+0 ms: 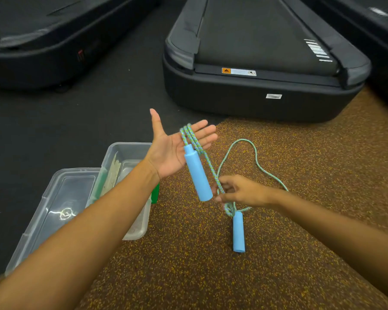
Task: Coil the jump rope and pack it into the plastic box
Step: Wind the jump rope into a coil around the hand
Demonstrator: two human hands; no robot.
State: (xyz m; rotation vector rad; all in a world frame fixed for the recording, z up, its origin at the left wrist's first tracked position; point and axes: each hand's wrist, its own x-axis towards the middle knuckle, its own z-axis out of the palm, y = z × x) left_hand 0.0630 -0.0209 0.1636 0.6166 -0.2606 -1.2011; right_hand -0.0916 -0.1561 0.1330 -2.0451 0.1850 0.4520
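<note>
My left hand [173, 148] is held palm up with fingers spread, and the blue-green jump rope [213, 171] is looped over its fingers. One light blue handle [197, 175] hangs from that loop below the palm. My right hand [240, 191] pinches the rope lower down, to the right of the hanging handle. The second blue handle [239, 231] lies on the speckled floor below my right hand, beside a small knot of rope. A loose loop of rope [253, 153] trails over the floor behind. The clear plastic box [130, 148] stands open at the left, partly hidden by my left forearm.
The box's clear lid [61, 198] lies flat to the left of the box. Something green [155, 193] shows at the box's near right side. A dark treadmill [264, 63] stands ahead, another [43, 41] at the far left. Brown speckled rubber flooring [211, 276] lies under my arms.
</note>
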